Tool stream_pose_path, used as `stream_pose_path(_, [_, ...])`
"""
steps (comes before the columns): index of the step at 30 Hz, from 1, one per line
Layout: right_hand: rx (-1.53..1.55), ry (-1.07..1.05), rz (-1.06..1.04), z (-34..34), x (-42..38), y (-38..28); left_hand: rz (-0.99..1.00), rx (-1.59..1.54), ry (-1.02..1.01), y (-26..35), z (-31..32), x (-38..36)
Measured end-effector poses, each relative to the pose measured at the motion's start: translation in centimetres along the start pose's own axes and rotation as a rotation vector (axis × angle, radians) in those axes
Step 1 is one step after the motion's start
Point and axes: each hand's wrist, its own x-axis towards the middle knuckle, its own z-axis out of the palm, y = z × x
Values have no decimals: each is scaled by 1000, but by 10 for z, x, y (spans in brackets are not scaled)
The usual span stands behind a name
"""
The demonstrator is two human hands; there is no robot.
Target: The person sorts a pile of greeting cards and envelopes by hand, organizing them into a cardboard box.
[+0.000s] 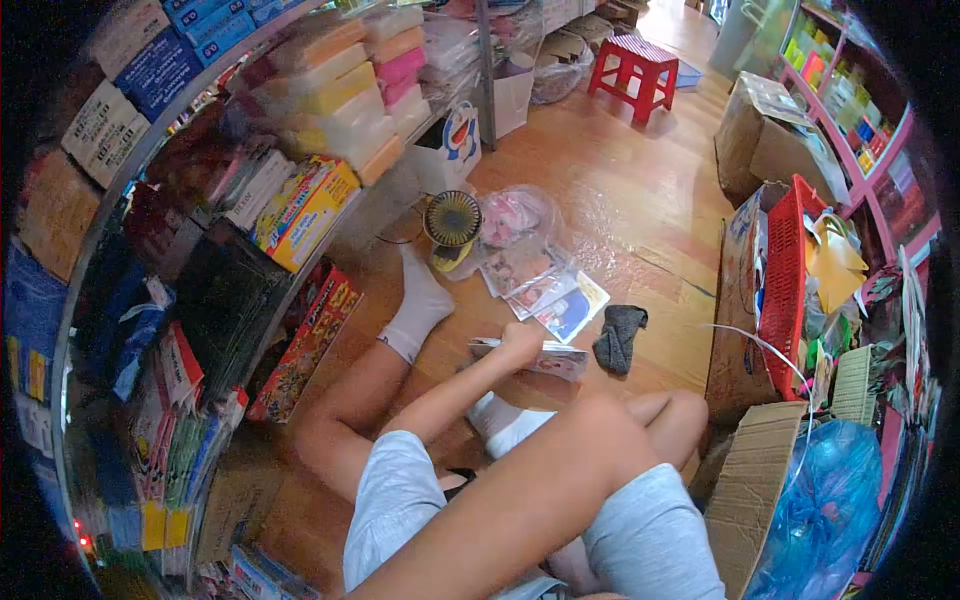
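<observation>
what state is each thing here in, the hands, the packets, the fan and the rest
left hand: closed on a flat printed packet, low above the floor
right hand: hidden, only the forearm shows
clear-wrapped printed packets: spread flat on the wooden floor
small yellow fan: upright on the floor
dark grey cloth: crumpled
red plastic stool: upright

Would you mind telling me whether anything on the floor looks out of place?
A dark sock lies crumpled on the floor beside the loose packets, while both feet wear white socks. A small fan sits on the floor too.
</observation>
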Motion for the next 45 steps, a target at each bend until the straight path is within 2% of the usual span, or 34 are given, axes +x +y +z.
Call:
stream_pose_path(3, [1,-14,-18,4,6,0,-3,0,61,0,4,1])
stream_pose_path(11, [23,-32,-21,17,9,0,15,57,-3,4,-8,-5])
stream_pose_path(15, [25,-46,-32,23,15,0,-1,42,17,0,6,2])
stream_pose_path(20, [56,-51,-38,34,17,2,2,73,-61,6,-9,-3])
stream_pose_path(23, [67,-59,-62,40,21,1,23,50,-8,3,-7,-4])
stream_pose_path(33, [105,-69,-87,56,24,3,-14,50,-63,4,-6,-2])
stream_pose_path(39, [114,-75,-127,63,28,4,-22,43,1,0,11,3])
stream_pose_path(45, [130,-93,-152,70,28,6,-10,19,2,4,-4,-5])
